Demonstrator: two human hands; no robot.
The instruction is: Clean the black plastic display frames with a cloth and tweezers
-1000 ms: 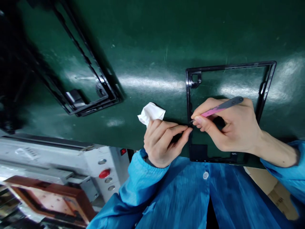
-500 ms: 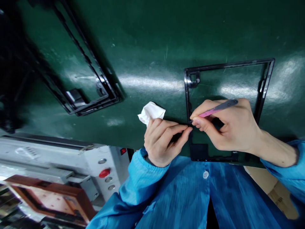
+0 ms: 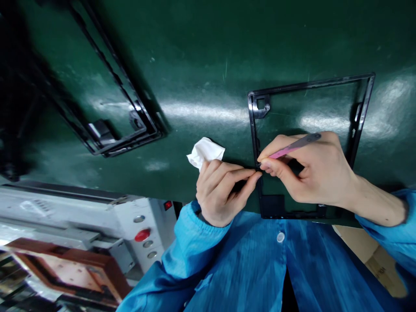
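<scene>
A thin black rectangular frame (image 3: 312,85) lies before me, its near edge close to my blue jacket. My left hand (image 3: 224,190) pinches the frame's left side between thumb and index finger. Pink and grey tweezers (image 3: 292,146) are held in my right hand (image 3: 312,169), their tips down at that same side, just beside my left fingertips. My fingers hide the tips and whatever they touch. A crumpled white piece of tissue or cloth (image 3: 206,151) sits against the back of my left fingers.
Several similar black frames (image 3: 130,145) lie stacked at the left on the green tabletop (image 3: 195,52). Below the table's left edge stands a grey machine (image 3: 126,216) with a red button (image 3: 142,235) and a brown frame (image 3: 110,268). A cardboard box (image 3: 383,268) is at lower right.
The far-left corner of the black frame has shifted slightly up and left, tilting the frame a little. Both hands keep their grips, the right one moving slightly left with the tweezers.
</scene>
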